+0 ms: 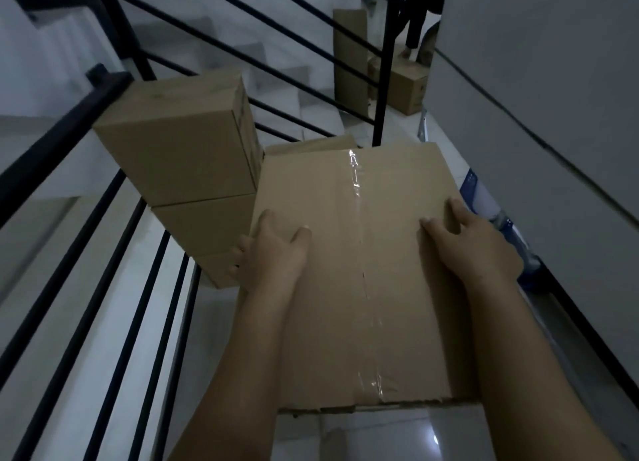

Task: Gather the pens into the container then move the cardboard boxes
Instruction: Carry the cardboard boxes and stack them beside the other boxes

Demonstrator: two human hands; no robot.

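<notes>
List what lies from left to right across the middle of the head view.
Black railing → stack of small cardboard boxes → left hand → strip of clear tape on the big box → right hand → grey wall.

Matt brown cardboard box (363, 270) — glossy clear tape (358, 225) down seam; floor tiles (397, 436) shiny, railing (114, 225) black metal.

Narrow landing, hemmed on both sides
Stacked boxes (186, 170) and black railing (103, 253) block the left; the wall (553, 132) closes the right, leaving bare floor (214, 339) beside the taped box (363, 270).
</notes>
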